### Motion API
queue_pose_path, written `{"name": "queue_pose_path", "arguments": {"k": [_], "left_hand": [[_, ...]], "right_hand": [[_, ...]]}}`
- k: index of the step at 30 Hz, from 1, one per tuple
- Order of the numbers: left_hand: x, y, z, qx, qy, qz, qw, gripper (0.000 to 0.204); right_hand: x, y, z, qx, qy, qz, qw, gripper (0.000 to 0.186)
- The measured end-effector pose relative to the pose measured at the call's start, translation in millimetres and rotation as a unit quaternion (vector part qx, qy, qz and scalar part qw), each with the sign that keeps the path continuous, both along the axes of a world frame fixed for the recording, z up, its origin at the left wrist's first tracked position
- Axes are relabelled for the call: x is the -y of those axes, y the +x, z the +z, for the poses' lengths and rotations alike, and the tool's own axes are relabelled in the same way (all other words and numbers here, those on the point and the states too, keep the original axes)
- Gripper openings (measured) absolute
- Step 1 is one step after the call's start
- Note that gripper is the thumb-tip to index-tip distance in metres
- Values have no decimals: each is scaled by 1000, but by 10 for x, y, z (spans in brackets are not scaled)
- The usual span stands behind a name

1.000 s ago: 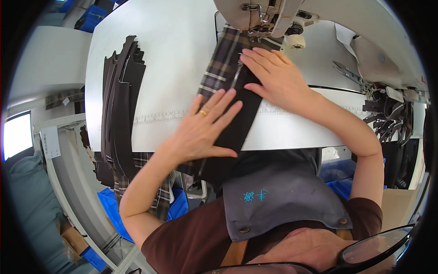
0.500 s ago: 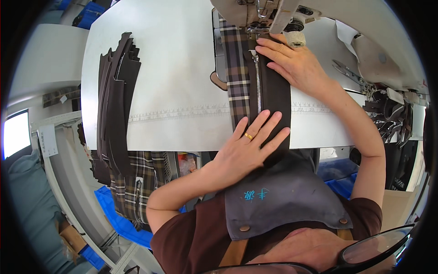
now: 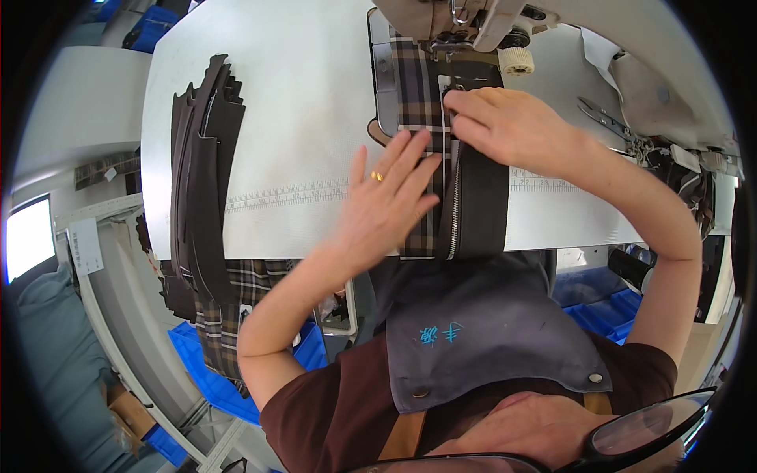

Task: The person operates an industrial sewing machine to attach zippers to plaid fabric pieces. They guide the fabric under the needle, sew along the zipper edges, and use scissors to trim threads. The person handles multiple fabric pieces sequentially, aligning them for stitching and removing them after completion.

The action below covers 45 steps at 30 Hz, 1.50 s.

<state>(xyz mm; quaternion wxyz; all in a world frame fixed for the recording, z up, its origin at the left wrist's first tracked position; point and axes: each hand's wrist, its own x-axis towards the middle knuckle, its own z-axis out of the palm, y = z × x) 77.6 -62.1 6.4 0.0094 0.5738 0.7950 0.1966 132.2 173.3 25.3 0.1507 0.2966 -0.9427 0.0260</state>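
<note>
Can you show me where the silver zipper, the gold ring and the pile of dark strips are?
Silver zipper [image 3: 455, 206]: head view, on its metal teeth.
Gold ring [image 3: 377, 176]: head view, on its band.
Pile of dark strips [image 3: 192, 169]: head view, around its middle.

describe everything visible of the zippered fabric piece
The zippered fabric piece lies on the white table, running from beneath the sewing machine to about the front edge. Its left part is brown, grey and white plaid; its right is plain dark brown, cloth-like, with silver zipper teeth between. The right hand touches it near the far end; the left hand is over the plaid, contact unclear.
</note>
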Motion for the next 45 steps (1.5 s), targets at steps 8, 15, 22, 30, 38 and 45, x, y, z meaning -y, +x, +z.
{"name": "queue_pose_path", "arguments": {"k": [8,15,22,30,38,45], "left_hand": [[-416,-576,-54,-97,98,-32,990,25],[-604,-779,-144,-133,139,-49,980,23],[-700,-891,-70,-102,114,-80,985,27],[-728,-945,-147,-133,151,-26,979,22],[-666,-850,-175,-100,169,-48,979,19],[-649,-820,-111,-95,128,-33,987,20]], "right_hand": [[-168,37,-229,41,-287,-71,954,21],[-127,21,-223,46,-270,-114,955,20],[-157,-48,-194,45,-304,-63,950,14],[-84,-32,-310,-6,-234,-139,962,21],[-115,-51,-277,-38,-235,-134,962,19],[-86,-41,-262,-22,-197,-146,969,16]]}}
